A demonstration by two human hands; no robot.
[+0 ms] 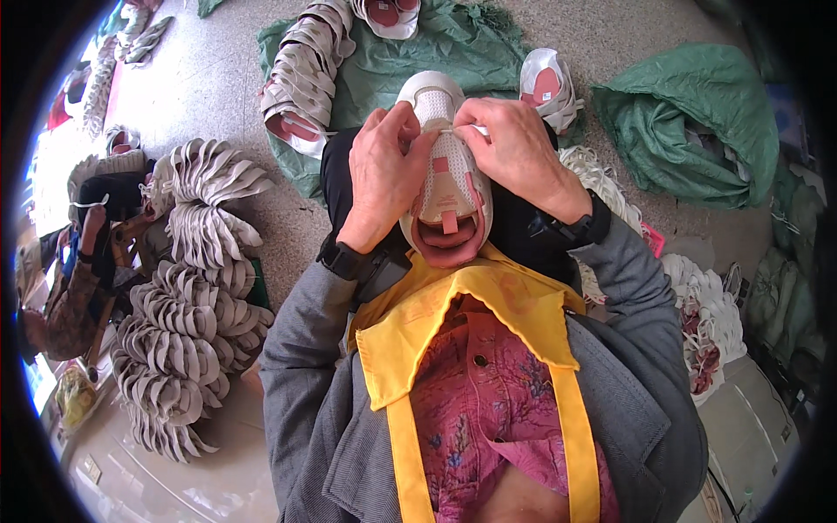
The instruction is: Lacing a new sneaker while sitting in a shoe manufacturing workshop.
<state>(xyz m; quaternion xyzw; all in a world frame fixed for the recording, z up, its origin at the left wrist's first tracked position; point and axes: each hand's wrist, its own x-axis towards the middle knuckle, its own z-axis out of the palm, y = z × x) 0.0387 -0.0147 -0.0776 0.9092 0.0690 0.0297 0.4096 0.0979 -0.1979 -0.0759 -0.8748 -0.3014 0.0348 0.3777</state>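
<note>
A white and beige shoe [443, 183] with pink trim rests on my lap, its toe pointing away from me and its pink-lined opening toward me. Across the lower end of its lacing, near the toe, runs a white shoelace [445, 131]. My left hand [384, 170] pinches the lace at the shoe's left side, fingers curled in. On the other side my right hand [516, 144] is closed on the lace too, and a short white piece shows by its thumb. Most eyelets there are hidden under my fingers. A yellow apron [401, 349] lies just behind the heel.
Stacked light-grey shoe parts [187, 331] stand on the floor at left. Ahead, a row of nested shoes [305, 70] lies on a green sheet [392, 65]. A green sack [689, 113] sits at right, above more white shoes [706, 322]. Another person's arm [74, 296] shows at far left.
</note>
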